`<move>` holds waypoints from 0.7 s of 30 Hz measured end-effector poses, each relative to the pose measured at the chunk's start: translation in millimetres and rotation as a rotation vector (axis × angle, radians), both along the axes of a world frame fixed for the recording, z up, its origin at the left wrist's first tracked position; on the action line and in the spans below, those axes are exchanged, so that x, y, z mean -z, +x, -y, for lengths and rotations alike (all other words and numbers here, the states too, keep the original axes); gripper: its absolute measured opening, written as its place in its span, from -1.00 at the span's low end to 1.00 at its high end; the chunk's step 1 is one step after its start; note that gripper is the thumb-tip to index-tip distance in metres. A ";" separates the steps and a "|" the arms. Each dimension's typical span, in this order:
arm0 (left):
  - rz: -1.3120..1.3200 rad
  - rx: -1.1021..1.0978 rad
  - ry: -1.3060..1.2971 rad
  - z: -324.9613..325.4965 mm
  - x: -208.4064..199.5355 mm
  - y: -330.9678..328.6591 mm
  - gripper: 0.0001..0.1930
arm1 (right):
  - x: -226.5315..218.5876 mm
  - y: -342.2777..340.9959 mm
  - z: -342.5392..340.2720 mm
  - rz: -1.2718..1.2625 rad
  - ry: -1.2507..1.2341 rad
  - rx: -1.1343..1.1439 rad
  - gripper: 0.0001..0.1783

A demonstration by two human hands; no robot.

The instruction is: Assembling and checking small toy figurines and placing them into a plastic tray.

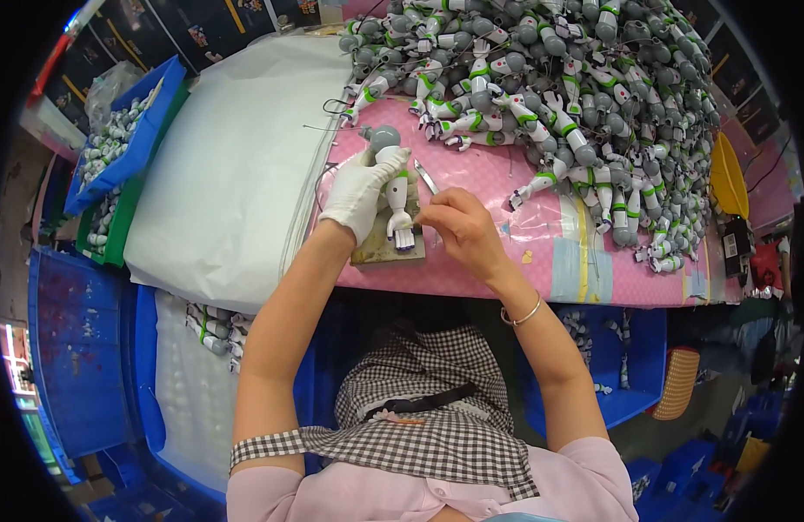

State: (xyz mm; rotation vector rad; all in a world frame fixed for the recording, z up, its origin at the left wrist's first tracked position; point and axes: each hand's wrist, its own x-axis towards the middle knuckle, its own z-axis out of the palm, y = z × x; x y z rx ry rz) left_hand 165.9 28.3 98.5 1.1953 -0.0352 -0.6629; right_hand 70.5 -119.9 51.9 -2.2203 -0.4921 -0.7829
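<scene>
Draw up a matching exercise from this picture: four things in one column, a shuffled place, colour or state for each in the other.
Things
1. Left hand
2. Right hand
3. Yellow container
4. Bracelet

Descriptions
A. Ungloved
B. Silver-coloured
C. White-gloved, holding a toy arm
D. Right of the toy-arm pile

Pairs: 1-C, 2-A, 3-D, 4-B

We curled our gloved left hand with its thumb stretched toward the right hand's side, while our right hand drew its bent fingers together near it, slightly lower, both forearms slanting inward below.
</scene>
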 end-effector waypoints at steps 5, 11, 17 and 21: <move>0.016 -0.016 0.005 -0.4 3.4 1.0 -0.74 | -1.3 -0.8 -0.5 0.021 0.004 0.028 -0.82; 0.010 -0.008 0.002 1.5 -1.3 -3.3 -0.74 | -6.0 -5.1 -7.3 -0.036 0.068 0.049 -0.82; 0.036 -0.002 -0.015 -3.0 9.8 1.4 -0.62 | -19.2 -3.5 -17.4 0.045 -0.172 0.077 -0.86; 0.053 -0.049 0.020 1.4 2.8 -2.9 -0.69 | -19.0 4.9 -17.2 0.104 -0.111 0.185 -0.83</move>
